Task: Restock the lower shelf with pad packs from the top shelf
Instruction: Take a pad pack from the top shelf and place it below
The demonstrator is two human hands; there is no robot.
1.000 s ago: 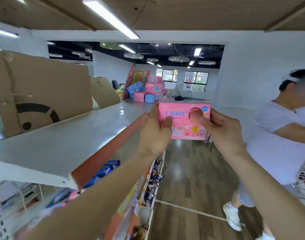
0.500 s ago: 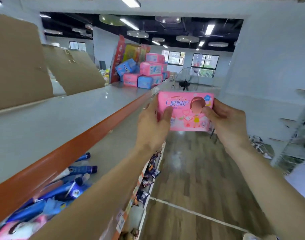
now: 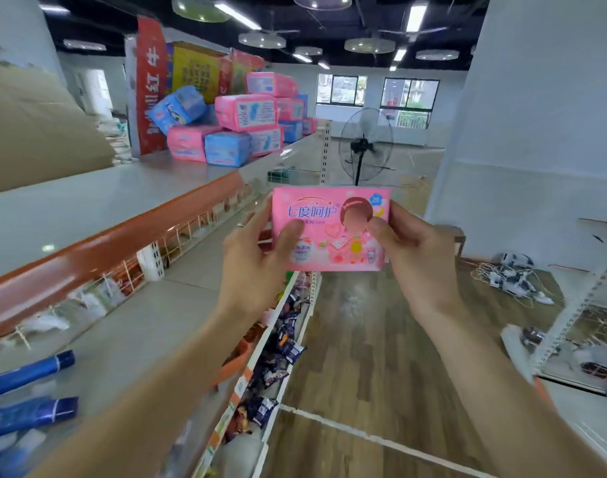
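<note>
Pad pack hangs mid-air, just off the front edge of the top shelf! Left hand and right hand pinch its ends, fingers curled behind, likely squaring it for the lower shelf.

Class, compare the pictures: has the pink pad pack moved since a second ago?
Yes. The pink pad pack has come down: it was level with the far end of the orange shelf edge; now it sits just below it.

Pink pad pack with blue lettering; orange-edged grey top shelf; blue tubes.
</note>
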